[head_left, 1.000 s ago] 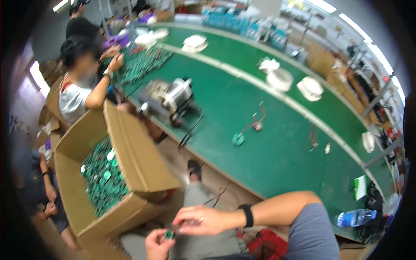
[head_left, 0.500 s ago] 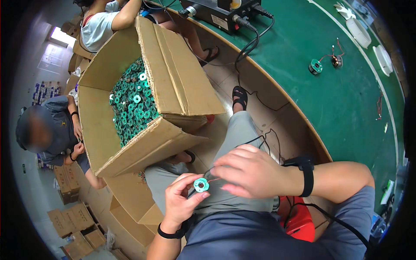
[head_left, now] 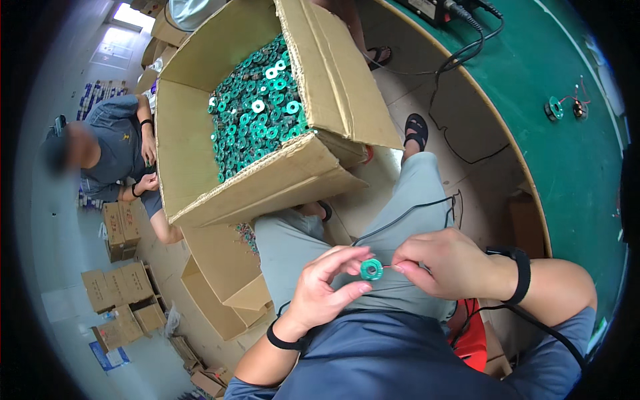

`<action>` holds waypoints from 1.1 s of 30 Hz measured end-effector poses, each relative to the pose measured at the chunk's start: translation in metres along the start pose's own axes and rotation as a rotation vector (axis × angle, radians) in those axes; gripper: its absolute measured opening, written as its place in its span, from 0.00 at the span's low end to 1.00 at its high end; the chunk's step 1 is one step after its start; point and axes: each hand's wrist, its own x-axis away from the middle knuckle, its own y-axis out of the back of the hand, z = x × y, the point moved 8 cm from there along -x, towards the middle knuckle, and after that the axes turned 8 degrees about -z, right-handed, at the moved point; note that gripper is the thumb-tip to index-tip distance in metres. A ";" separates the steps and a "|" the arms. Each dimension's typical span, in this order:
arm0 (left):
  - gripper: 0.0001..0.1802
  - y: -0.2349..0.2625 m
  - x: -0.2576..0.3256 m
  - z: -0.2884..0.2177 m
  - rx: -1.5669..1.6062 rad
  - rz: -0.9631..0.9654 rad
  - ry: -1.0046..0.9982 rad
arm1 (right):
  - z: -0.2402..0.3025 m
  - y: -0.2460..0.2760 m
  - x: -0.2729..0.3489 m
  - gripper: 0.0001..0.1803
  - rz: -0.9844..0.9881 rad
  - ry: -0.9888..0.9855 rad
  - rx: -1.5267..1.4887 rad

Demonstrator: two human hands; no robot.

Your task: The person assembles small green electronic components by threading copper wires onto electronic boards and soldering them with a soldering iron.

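Note:
Over my lap, my left hand holds a small round green coil part with a hole in its middle, gripped between thumb and fingers. From its right side runs a short red wire. My right hand pinches the far end of that wire, fingers closed, just right of the part. Ahead and to the left, a big open cardboard box holds a heap of similar green ring parts.
A green table curves along the right, bearing another coil part with wires and a black device. A smaller open carton stands below the big box. At left sits another person; a black cable crosses my legs.
My right hand, blurred and spread before, now pinches the red wire. The view has shifted, so the box and the table appear moved. My left hand still holds the coil part.

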 end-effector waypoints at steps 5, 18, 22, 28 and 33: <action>0.31 0.021 0.016 0.031 0.305 -0.090 0.249 | -0.010 -0.005 0.003 0.03 0.108 -0.183 -0.099; 0.31 -0.034 0.028 0.051 0.775 0.133 0.467 | -0.005 -0.005 0.000 0.06 0.118 -0.284 -0.283; 0.29 -0.030 0.021 0.038 0.692 0.103 0.456 | -0.003 -0.003 0.001 0.05 0.107 -0.200 -0.222; 0.25 -0.020 0.009 0.038 0.452 0.054 0.400 | -0.003 0.000 0.003 0.06 0.003 0.002 -0.137; 0.23 -0.017 0.003 0.033 0.382 0.029 0.364 | -0.004 -0.001 0.003 0.10 0.062 0.057 0.062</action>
